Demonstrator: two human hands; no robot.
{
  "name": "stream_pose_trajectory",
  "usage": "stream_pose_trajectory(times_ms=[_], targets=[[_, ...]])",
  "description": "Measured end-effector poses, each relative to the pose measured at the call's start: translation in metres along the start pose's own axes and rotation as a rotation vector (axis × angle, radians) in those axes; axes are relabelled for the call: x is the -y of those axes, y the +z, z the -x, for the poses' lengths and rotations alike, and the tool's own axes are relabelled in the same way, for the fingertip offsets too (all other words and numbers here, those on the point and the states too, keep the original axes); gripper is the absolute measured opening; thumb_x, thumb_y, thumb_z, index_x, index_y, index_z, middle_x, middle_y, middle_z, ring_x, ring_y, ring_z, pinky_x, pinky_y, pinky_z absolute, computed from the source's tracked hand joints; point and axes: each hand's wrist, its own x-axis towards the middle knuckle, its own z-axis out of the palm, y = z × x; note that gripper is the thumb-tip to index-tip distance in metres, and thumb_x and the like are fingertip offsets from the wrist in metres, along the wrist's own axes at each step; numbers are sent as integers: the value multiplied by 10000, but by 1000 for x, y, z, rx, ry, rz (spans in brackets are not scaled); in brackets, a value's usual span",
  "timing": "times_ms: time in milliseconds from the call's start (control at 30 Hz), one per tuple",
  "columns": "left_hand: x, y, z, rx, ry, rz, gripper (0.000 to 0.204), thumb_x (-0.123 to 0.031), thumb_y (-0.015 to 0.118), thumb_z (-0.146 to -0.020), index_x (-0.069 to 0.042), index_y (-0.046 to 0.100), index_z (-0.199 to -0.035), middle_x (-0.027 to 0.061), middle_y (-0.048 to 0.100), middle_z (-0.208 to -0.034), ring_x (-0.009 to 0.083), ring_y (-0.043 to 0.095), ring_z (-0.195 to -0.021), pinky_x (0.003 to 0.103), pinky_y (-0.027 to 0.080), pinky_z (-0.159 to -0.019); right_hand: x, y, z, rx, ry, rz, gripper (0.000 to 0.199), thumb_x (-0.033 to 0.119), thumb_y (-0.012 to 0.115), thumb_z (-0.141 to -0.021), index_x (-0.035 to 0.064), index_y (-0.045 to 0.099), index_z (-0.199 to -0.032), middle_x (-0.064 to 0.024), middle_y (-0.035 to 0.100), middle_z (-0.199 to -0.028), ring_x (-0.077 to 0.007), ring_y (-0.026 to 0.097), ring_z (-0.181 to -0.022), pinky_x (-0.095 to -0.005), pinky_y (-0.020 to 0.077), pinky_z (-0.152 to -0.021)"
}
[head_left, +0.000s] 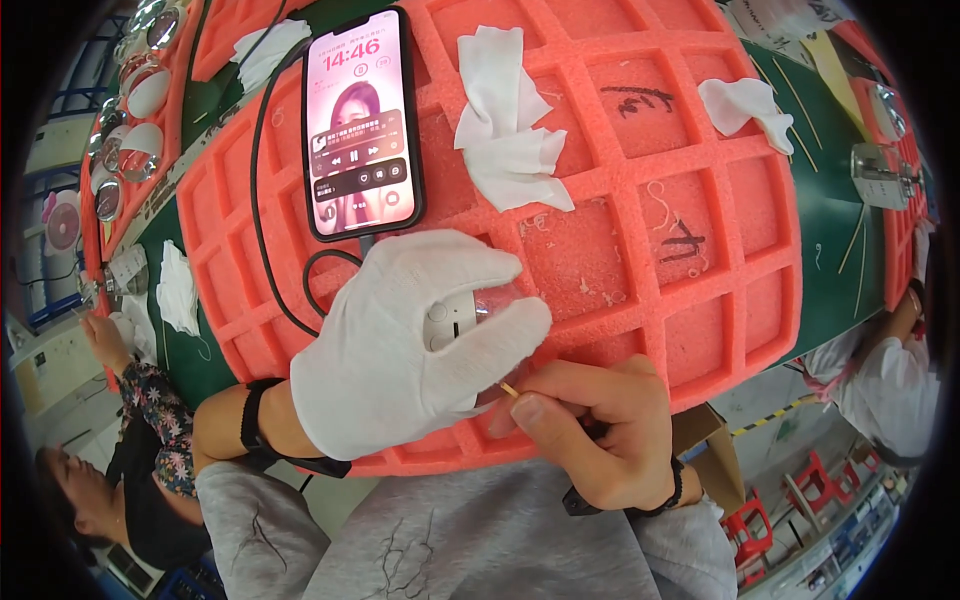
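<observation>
Two hands, one stick, one white piece

wooden stick; matt cloth glove; rough foam tray

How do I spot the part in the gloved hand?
Find the big red foam tray. Over it, the white-gloved left hand grips a small white piece. Small dark marks on its face set it apart from the plain white cloths.

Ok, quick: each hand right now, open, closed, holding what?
White-gloved left hand: closed around a small, smooth white object with a dark slot.
Bare right hand: closed, pinching a thin, tan, wooden-looking stick.
</observation>
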Motion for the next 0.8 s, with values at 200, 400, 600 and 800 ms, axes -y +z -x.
stream_pose_trajectory(times_ms=[200, 400, 600, 800], targets=[[2, 0, 0, 21, 30, -32, 546, -98, 890, -586, -107, 687, -1093, 152, 548, -1168, 324, 588, -1009, 360, 521, -794, -2, 1, 0, -4, 54, -50, 99, 15, 613, -943, -42, 676, -993, -95, 632, -637, -138, 564, -472, -275, 419, -459], [1, 0, -3, 39, 42, -41, 527, -86, 883, -588, -108, 690, -1078, 151, 539, -1168, 318, 592, -996, 362, 523, -789, 2, 2, -6, -9, 50, -52, 195, 41, 544, -952, -61, 696, -884, -56, 688, -673, -49, 519, -472, -218, 390, -455], [2, -3, -4, 54, 33, 10, 539, -73, 881, -587, -112, 686, -1088, 149, 535, -1168, 311, 591, -993, 366, 522, -790, -5, 3, -3, -15, 35, -77, 200, 49, 548, -952, -54, 689, -854, -63, 689, -673, -68, 538, -484, -228, 413, -475], [3, 0, -3, 30, 39, 0, 553, -57, 878, -584, -110, 681, -1097, 150, 532, -1167, 307, 588, -995, 363, 519, -792, -1, -1, -5, 66, 23, -56, 200, 68, 567, -962, -52, 690, -859, -63, 691, -675, -73, 550, -492, -230, 419, -480]])
